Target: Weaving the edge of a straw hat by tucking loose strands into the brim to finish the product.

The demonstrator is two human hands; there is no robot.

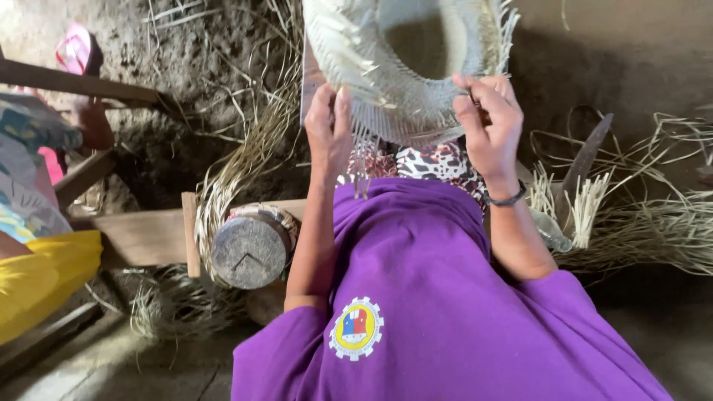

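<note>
Two bare hands hold a half-woven straw hat [405,67] up in front of the person's chest, at the top middle of the head view. Its crown opening faces the camera, and loose unwoven strands fringe the brim along the lower edge and at the upper right.

Left hand [329,134] is closed on the hat's lower left rim, fingers curled and pinching the weave, with straw ends hanging down past the thumb. Right hand [490,122] grips the lower right rim, fingers bent over the edge and pressed against the strands; a dark wristband [509,199] circles that wrist. Both hands touch the hat, with the woven brim stretched between them.

Below the hands lies the person's purple shirt [431,297], bearing a round badge [356,328], and a patch of spotted cloth [438,162] shows just under the hat.

Beside the left forearm stands a round wooden block [249,251] with a band of woven straw wrapped about its side, resting against a wooden plank [141,236]. Bundles of dry straw [646,230] lie on the earth floor to the right, and more trails down from the hat towards the block. A dark curved blade [587,160] stands among the right-hand straw. At the far left another person's patterned and yellow clothing [37,275] enters the view, and a pink sandal [74,50] lies on the dirt at the upper left.
</note>
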